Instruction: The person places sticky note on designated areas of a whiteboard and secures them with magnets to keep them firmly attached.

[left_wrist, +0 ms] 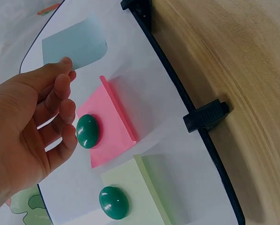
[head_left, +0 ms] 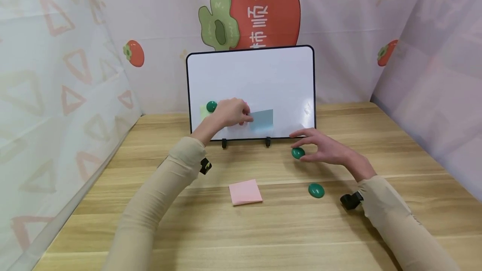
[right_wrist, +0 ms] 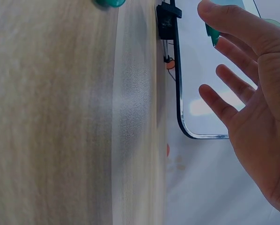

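Note:
A small whiteboard (head_left: 250,78) with a black frame stands upright on the table. My left hand (head_left: 231,113) pinches the edge of a blue sticky note (left_wrist: 74,44) between thumb and fingertips, in front of the board. Beside that hand, a pink sticky note (left_wrist: 105,126) is on the board under a round green magnet (left_wrist: 87,131). A light green note (left_wrist: 135,187) with another green magnet (left_wrist: 114,202) is next to it. My right hand (head_left: 325,147), near the board's lower right, holds a green magnet (head_left: 298,152) between thumb and fingers, its other fingers spread.
On the wooden table (head_left: 286,233) lie a loose pink sticky note (head_left: 245,192) in the middle and one green magnet (head_left: 316,190) to its right. Black clip feet (head_left: 268,142) support the board's lower edge. Patterned cloth (head_left: 158,78) hangs behind and at both sides.

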Available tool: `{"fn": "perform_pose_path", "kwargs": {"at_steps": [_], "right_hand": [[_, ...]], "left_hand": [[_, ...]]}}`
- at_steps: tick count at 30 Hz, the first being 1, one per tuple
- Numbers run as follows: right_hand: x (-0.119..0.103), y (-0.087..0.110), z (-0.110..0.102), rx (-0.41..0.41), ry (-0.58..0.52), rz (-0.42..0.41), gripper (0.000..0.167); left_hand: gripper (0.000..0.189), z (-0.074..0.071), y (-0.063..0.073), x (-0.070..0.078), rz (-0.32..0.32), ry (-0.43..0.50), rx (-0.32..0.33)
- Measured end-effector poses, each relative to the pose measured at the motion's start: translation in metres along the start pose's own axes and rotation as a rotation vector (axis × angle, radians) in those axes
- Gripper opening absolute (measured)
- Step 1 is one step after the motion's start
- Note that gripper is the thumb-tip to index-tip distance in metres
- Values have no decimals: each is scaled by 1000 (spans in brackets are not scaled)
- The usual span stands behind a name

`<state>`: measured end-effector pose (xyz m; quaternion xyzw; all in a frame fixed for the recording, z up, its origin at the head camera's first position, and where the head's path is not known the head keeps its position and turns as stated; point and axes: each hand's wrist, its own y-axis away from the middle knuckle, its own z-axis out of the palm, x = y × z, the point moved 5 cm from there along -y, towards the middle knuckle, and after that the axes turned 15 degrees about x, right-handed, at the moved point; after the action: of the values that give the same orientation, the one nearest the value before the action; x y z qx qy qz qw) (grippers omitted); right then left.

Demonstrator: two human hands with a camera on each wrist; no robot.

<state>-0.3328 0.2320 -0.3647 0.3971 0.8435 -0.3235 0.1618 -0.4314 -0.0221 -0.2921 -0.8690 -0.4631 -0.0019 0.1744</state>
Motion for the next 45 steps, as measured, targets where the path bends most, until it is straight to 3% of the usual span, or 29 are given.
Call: {"fn": "perform_pose_path", "kwargs": {"at_steps": [5, 14, 19, 31, 45], "right_hand": [[0, -1, 1, -3, -6, 2, 37], [0, -1, 4, -17, 5, -2, 38], [0, -2, 4, -21, 5, 4, 38], [1, -1, 6, -15, 16, -3, 37], [-4, -4, 4, 91, 84, -58, 40]], "left_hand": [[22, 0, -12, 1, 2, -6, 23], [25, 2, -22, -1, -9, -21, 129], [23, 1, -26, -4, 4, -55, 230], [18, 6, -28, -9, 108, -164, 478], [16, 13, -27, -14, 134, -153, 572]]}}
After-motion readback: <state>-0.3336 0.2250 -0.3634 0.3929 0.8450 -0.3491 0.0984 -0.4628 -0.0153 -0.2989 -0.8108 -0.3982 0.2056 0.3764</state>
